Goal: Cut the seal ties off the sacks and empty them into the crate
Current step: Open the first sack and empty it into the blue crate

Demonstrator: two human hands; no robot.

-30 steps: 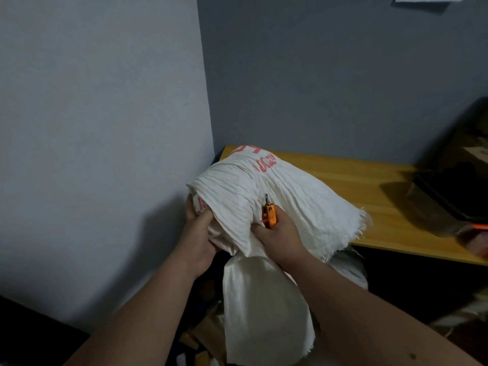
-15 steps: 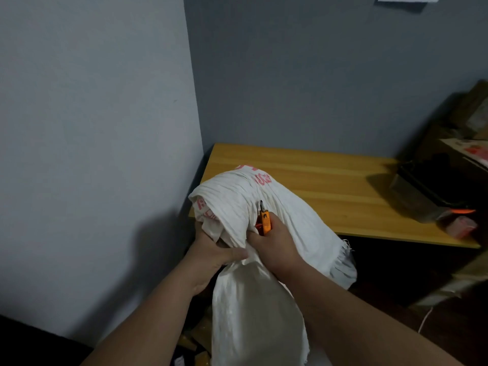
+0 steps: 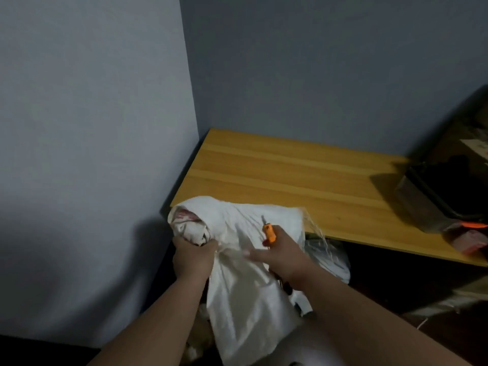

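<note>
Both hands are on the white sack (image 3: 253, 299): the left hand (image 3: 191, 257) grips a bunched fold near its top, and the right hand (image 3: 284, 257) holds an orange cutter (image 3: 269, 233), its blurred thumb seemingly stretched over the cloth. This sack hangs in the corner, just in front of the wooden table (image 3: 290, 175), where a dark tray (image 3: 443, 196) sits at the right

1. One white woven sack (image 3: 245, 262).
2. One orange-handled cutter (image 3: 269, 233).
3. Two bare hands: the left hand (image 3: 191, 256) and the right hand (image 3: 286, 262).
4. One wooden table (image 3: 290, 175).
5. One dark tray (image 3: 446, 191) on that table.
</note>
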